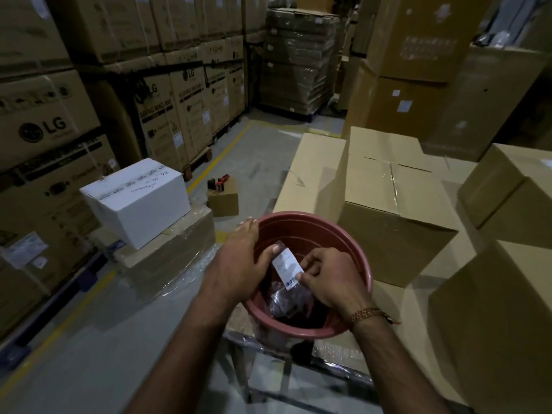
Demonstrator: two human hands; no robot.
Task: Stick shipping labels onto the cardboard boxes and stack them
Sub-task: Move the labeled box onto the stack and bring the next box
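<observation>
- Bucket [307, 231]: reddish plastic, smooth, faintly ribbed inside.
- Label [286, 268], at centre: white paper, matt.
- Boxes [388, 204], at 2 o'clock: brown cardboard, matt; glossy clear tape on seams.

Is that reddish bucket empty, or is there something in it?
Not empty. Crumpled clear plastic bags lie at the bottom of the bucket, beneath the label held over it.

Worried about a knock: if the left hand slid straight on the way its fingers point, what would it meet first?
Probably nothing near: the left hand lies along the red tub's rim, fingers aimed beyond it towards the small brown box; depth unclear.
</observation>
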